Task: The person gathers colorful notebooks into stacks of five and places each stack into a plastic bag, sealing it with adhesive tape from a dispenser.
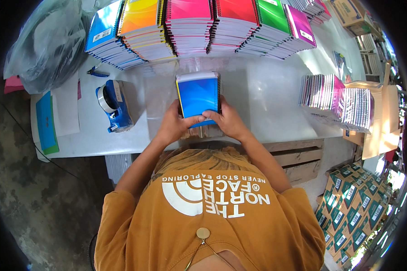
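Note:
In the middle of the table, close to my body, a blue spiral notebook [199, 97] lies face up between my hands. Its wire binding runs down the right side, and a yellow edge shows along the left, so another cover may lie beneath it. My left hand [175, 122] grips the lower left side, thumb across the near end of the cover. On the opposite side, my right hand [229, 118] holds the spiral edge, its thumb meeting the left one on top. The fingers under the notebook are hidden. Left of my hands stands a blue tape dispenser [118, 110] with a roll of tape.
Tall notebook stacks [190, 34] in several colours line the far side. A blue-handled tool [97, 72] and a plastic bag [49, 45] are at left, with coloured sheets [45, 119]. More notebooks [319, 95] stand right, beside an open cardboard box [384, 122]. Patterned boxes [352, 207] sit lower right.

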